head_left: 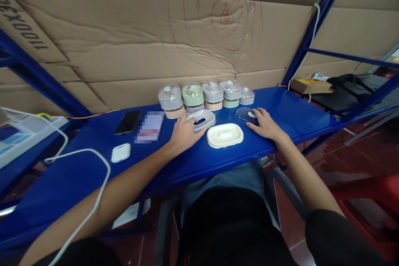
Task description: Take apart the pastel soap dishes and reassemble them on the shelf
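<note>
My left hand [184, 135] is closed on the near left side of a grey oval piece [208, 124] with a slot-shaped opening, low over the blue table. A clear oval lid [242, 115] with a round pale sticker lies flat to the right. On its right end is my right hand [265, 124], thumb at the near edge and fingers over the far side. Between the hands, a cream oval tray-like part [215, 136] with a raised bar in its middle rests on the table, touched by neither hand.
Stacked lidded boxes in grey, green [188, 99] and peach stand along the cardboard wall [124, 41]. Two phones, one dark [127, 121], and a white earbud case [121, 152] lie left. A white cable [107, 170] crosses above my left forearm. Blue posts [307, 45] frame the table.
</note>
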{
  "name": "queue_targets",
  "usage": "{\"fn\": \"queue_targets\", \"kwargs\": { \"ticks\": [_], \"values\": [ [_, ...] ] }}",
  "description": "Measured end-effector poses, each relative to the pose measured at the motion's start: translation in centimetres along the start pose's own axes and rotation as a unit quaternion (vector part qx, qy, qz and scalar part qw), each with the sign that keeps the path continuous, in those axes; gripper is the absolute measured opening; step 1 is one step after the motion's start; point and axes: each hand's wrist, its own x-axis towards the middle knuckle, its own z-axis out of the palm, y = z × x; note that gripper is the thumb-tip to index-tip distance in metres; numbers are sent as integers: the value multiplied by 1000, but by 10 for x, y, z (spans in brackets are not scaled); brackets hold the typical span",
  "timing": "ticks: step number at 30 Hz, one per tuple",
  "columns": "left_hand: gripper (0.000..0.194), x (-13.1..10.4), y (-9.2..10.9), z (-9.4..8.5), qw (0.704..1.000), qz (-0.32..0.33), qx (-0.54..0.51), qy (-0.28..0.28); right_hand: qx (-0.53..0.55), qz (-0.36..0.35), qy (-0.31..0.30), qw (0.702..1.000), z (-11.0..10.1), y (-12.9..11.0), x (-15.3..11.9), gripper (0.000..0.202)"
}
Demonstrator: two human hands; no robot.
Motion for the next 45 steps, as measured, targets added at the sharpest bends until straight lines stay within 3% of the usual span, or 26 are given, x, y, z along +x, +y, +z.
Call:
{"fn": "queue_targets", "kwargs": {
  "ticks": [3,7,13,18,24,28,33,37,40,45],
  "values": [
    [44,-4,6,-1,999,23,-9,38,2,-6,7,1000,-2,-1,0,92],
    [37,-15,26,-9,988,131,-40,76,4,-9,-7,1000,-7,-6,0,88],
    [42,-29,45,-11,960,271,-64,-14,3,2,1,1000,-14,-13,-2,85],
    [28,-28,40,-5,944,313,-84,-67,-11,-9,2,1000,-11,-12,-2,84],
    [26,-26,41,-9,941,313,-104,-76,-20,-18,0,1000,-10,-11,-1,84],
    [35,-19,39,-17,958,271,-95,-9,-28,-21,-5,999,-10,-11,-1,86],
    [43,-3,22,-25,979,186,-57,56,-30,-22,-5,999,-9,-11,0,85],
    [76,6,2,-17,996,84,-12,25,-32,-22,-8,999,-9,-11,0,86],
    [77,9,-8,-13,999,23,-26,-27,-29,-25,-4,999,-9,-10,0,85],
    [76,4,6,-17,996,29,-83,26,-28,-23,-2,999,-7,-8,0,85]
  ]
}}
